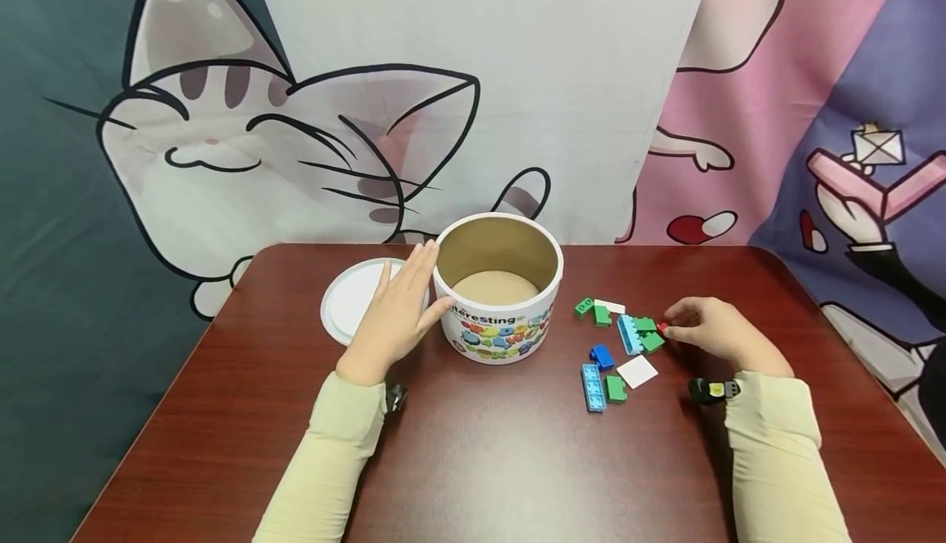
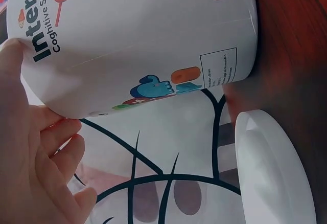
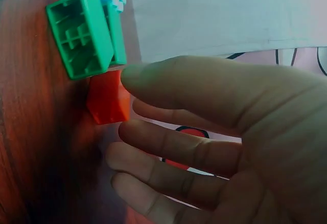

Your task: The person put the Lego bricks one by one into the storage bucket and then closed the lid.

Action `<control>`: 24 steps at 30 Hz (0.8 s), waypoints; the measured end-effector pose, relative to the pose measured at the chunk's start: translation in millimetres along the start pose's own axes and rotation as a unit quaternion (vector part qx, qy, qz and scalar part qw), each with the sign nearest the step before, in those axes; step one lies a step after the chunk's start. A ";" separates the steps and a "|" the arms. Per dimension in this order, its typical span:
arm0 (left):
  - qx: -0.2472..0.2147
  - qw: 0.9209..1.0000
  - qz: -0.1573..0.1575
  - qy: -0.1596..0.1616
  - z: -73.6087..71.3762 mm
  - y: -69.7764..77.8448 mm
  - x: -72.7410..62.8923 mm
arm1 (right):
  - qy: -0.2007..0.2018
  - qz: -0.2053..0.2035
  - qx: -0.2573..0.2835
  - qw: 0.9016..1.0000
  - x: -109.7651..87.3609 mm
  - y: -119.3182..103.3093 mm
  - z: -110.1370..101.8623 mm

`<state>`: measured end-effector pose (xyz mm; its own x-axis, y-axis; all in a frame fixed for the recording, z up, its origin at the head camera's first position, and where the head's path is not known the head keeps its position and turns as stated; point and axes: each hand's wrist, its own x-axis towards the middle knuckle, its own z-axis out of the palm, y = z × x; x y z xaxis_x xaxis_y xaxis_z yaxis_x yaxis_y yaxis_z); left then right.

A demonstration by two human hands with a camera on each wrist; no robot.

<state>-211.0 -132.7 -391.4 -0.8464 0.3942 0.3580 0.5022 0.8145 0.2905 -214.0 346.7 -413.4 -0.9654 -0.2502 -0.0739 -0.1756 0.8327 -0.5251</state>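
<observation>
A white bucket (image 1: 493, 344) with colourful printed pictures stands upright on the table, its top uncovered. My left hand (image 1: 395, 313) lies along the bucket's left side, its fingers extended and the thumb at the printed front; in the left wrist view the fingers (image 2: 61, 132) touch the white wall. At the right end of a loose group of building bricks, my right hand (image 1: 720, 333) has its thumb and fingertips right at a small red brick (image 3: 108, 98). Those fingers are slightly bent and spread apart. A green brick (image 3: 79, 37) lies beside the red one.
Behind my left hand a round white lid (image 1: 347, 301) lies flat. Right of the bucket are light blue bricks (image 1: 594, 387), a dark blue brick (image 1: 602, 356), several green bricks (image 1: 615, 388) and white flat pieces (image 1: 637, 371). A printed cloth (image 1: 562, 75) hangs behind the brown table (image 1: 480, 453).
</observation>
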 end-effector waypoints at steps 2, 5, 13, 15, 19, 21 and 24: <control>-0.006 1.000 -0.001 -0.001 -0.2 -0.8 0.4 | -0.001 0.005 -0.001 1.000 1.2 0.2 0.7; -0.009 1.000 -0.001 -0.004 -0.3 -1.7 0.8 | -0.001 0.013 -0.003 1.000 2.4 0.4 1.5; -0.009 1.000 0.003 -0.005 -0.4 -2.5 0.8 | 0.009 0.002 -0.017 1.000 3.4 0.6 3.3; -0.011 1.000 0.003 -0.007 -0.4 -2.3 0.8 | 0.008 0.001 -0.019 1.000 3.5 0.8 3.2; -0.018 1.000 0.000 -0.011 -0.4 -1.5 0.8 | 0.012 0.000 -0.024 1.000 3.6 0.9 2.2; -0.019 1.000 0.000 -0.011 -0.4 -1.2 0.9 | 0.016 -0.001 -0.027 0.999 3.2 0.8 1.2; -0.019 1.000 -0.001 -0.011 -0.7 -0.8 0.9 | 0.029 -0.001 -0.032 0.999 1.7 -0.6 -0.6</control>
<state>-212.1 -133.3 -390.7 -0.8506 0.4034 0.3373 0.5073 0.7985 0.3243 -215.7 346.0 -412.7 -0.9741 -0.2251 -0.0221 -0.1886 0.8621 -0.4703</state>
